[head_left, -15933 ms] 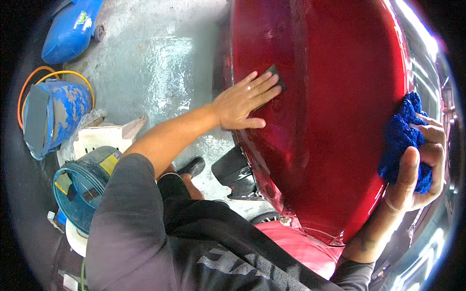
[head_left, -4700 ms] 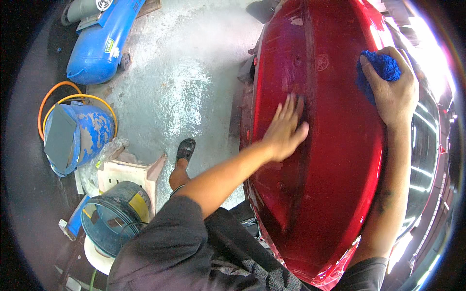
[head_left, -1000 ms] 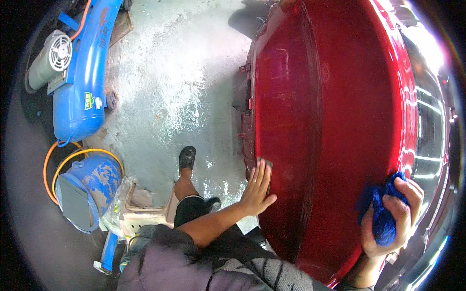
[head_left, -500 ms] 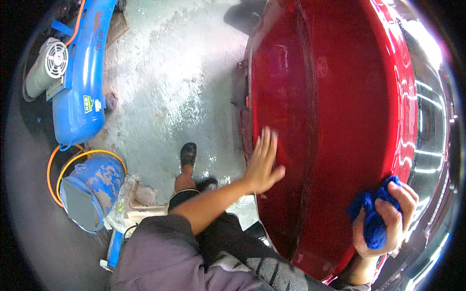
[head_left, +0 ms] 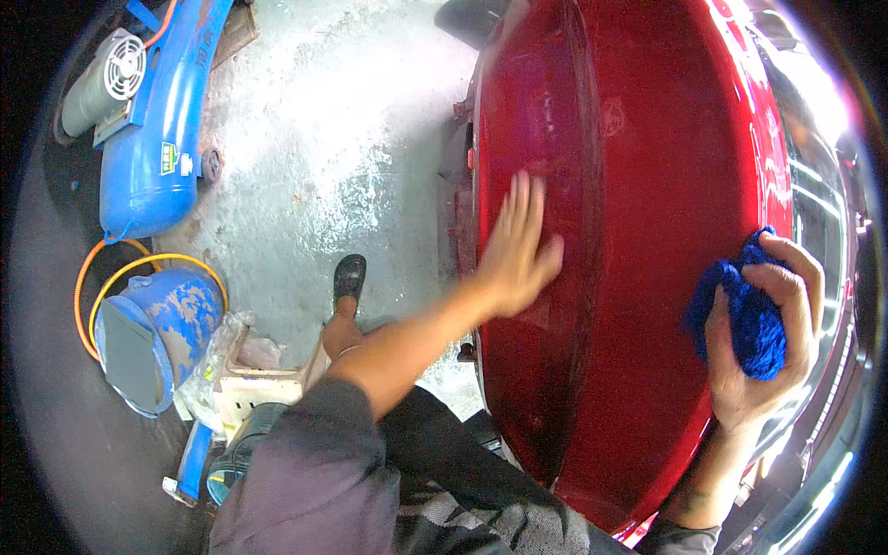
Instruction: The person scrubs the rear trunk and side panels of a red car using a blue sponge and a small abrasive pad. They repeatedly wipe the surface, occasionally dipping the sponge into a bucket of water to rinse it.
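A glossy red car body panel (head_left: 661, 250) fills the middle and right of the view, curving away to both ends. My left hand (head_left: 520, 254) is over its left part, palm toward the paint and fingers stretched out, holding nothing; whether it touches the surface I cannot tell. A bunched blue cloth (head_left: 751, 319) is gripped in my right hand (head_left: 772, 342), near the panel's right edge beside the dark glass (head_left: 814, 231). The underside of the cloth is hidden.
At the left stands a blue air compressor tank (head_left: 153, 166) with a grey motor (head_left: 102, 79). Below it are a worn blue drum (head_left: 180, 310), a yellow hose (head_left: 166, 259) and a whitish plastic stool (head_left: 259, 379). My shod foot (head_left: 350, 276) rests on the grey floor (head_left: 305, 139).
Both hands have moved toward the far end of the panel, the right one carrying the blue cloth. My left hand has also shifted slightly right. The surroundings have shifted a little in view.
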Motion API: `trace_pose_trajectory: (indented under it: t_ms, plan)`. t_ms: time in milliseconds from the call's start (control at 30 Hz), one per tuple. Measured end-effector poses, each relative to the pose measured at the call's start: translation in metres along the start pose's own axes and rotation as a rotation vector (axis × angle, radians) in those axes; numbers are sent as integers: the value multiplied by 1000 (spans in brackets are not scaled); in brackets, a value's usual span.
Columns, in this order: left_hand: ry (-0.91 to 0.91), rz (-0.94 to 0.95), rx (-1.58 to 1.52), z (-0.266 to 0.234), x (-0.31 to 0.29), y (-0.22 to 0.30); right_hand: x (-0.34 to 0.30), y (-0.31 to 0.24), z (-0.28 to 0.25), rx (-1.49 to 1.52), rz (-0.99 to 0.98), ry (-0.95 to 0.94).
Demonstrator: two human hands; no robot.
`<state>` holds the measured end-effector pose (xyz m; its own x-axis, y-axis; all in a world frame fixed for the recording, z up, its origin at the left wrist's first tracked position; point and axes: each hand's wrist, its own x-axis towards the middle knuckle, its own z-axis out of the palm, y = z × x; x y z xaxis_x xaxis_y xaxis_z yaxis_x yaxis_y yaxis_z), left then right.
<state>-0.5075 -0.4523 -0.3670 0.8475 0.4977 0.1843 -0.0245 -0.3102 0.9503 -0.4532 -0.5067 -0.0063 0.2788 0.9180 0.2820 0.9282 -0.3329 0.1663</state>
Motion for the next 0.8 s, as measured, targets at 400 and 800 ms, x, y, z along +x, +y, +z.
trace_pose_trajectory:
  t_ms: [400,800]
  plan:
    - [-85,74,33,37,-108,10,3,6,3,72,-29,39]
    - [-89,-47,-43,17,-71,-22,72,30,32,-11,-9,-77]
